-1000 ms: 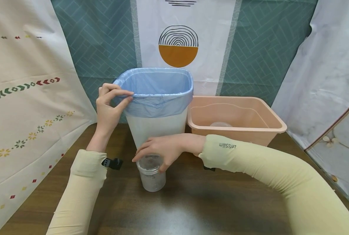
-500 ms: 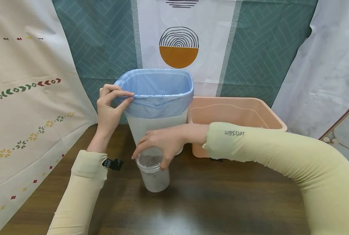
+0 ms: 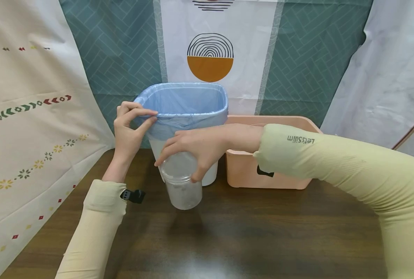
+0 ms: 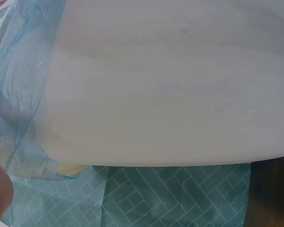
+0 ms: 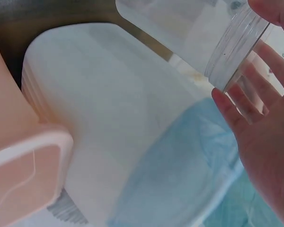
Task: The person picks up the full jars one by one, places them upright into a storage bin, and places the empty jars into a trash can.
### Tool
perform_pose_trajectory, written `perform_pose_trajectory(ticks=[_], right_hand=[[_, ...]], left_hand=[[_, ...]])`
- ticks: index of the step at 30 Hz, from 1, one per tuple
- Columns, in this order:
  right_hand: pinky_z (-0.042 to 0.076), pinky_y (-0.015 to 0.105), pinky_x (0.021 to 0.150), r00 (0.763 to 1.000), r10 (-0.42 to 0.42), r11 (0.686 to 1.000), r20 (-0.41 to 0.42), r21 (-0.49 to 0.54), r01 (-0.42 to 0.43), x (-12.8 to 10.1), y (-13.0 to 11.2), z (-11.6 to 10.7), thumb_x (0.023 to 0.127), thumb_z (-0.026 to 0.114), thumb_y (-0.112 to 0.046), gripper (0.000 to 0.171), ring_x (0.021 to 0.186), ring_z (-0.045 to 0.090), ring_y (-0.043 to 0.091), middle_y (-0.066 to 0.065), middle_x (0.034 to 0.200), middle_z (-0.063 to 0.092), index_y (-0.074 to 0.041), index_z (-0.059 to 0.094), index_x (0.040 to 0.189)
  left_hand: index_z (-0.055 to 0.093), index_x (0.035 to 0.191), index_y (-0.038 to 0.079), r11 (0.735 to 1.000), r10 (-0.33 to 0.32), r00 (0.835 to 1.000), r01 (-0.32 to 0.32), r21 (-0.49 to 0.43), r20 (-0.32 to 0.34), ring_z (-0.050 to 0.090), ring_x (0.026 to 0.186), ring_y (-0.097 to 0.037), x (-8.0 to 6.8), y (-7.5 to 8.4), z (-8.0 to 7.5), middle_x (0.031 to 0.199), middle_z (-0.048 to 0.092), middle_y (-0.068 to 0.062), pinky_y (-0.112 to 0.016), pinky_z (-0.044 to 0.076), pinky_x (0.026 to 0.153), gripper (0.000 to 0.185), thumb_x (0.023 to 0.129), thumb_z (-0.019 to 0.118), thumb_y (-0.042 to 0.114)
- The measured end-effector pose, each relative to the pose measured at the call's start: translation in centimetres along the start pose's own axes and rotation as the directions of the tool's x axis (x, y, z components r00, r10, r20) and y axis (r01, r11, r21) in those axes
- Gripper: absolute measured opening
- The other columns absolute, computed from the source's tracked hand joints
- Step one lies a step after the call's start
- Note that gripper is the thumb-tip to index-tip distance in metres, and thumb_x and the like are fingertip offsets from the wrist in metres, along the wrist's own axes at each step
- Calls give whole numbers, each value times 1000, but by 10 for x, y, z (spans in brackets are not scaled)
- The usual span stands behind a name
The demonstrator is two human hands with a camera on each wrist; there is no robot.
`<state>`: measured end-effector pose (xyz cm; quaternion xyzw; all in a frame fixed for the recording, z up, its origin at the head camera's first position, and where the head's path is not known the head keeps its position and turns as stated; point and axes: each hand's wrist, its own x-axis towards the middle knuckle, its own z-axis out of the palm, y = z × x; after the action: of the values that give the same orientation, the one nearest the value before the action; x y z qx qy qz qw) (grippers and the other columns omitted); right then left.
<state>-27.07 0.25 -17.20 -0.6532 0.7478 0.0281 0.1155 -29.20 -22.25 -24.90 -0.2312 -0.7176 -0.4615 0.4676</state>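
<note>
My right hand (image 3: 208,143) grips a clear plastic jar (image 3: 184,193) from above, thumb and fingers spread round its threaded rim. The jar hangs upright over the table, in front of a white waste bin (image 3: 212,174). In the right wrist view the jar (image 5: 180,28) is see-through and its mouth faces the palm. A blue bin liner (image 3: 189,101) is folded over the bin's rim. At the rim's front left corner, my left hand (image 3: 128,133) pinches the liner and the edge between thumb and fingers. The left wrist view mostly shows the bin's pale side (image 4: 156,94).
A peach plastic tub (image 3: 262,174) stands right beside the bin, partly covered by my right sleeve (image 3: 318,155). Patterned cloths (image 3: 308,69) hang behind and at both sides. The brown wooden table (image 3: 227,240) lies in front.
My right hand has lifted the jar from the table and brought it up closer to the bin's front. The left hand has stayed at the rim.
</note>
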Motion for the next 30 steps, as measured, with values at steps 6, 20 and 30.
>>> perform_pose_trajectory(ticks=[6, 20, 30], right_hand=[[36, 34, 109, 999, 6, 1000, -45, -29, -7, -11, -2, -20, 79, 77, -35, 74, 131, 39, 12, -11, 145, 48, -30, 46, 146], [44, 36, 101, 991, 71, 997, -115, 17, -70, -30, -2, -59, 78, 79, -31, 71, 127, 44, 10, -11, 141, 51, -23, 51, 142], [47, 36, 96, 980, 173, 984, -102, 64, -168, -40, -9, -91, 77, 79, -30, 72, 122, 45, 11, -17, 141, 47, -29, 48, 142]], left_hand=[[75, 92, -6, 1000, 2, 1000, -2, 7, -6, 44, 99, 3, 1, -7, -1, 97, 50, 25, -28, 26, 98, 14, 79, 74, -11], [74, 93, -8, 1000, 4, 1000, -4, -22, -4, 44, 98, 4, -1, 5, -1, 96, 50, 23, -27, 25, 97, 14, 79, 73, -13], [74, 93, -8, 1000, 3, 1000, -3, -29, -7, 43, 98, 3, -1, 13, -1, 96, 50, 23, -27, 25, 95, 13, 80, 72, -11]])
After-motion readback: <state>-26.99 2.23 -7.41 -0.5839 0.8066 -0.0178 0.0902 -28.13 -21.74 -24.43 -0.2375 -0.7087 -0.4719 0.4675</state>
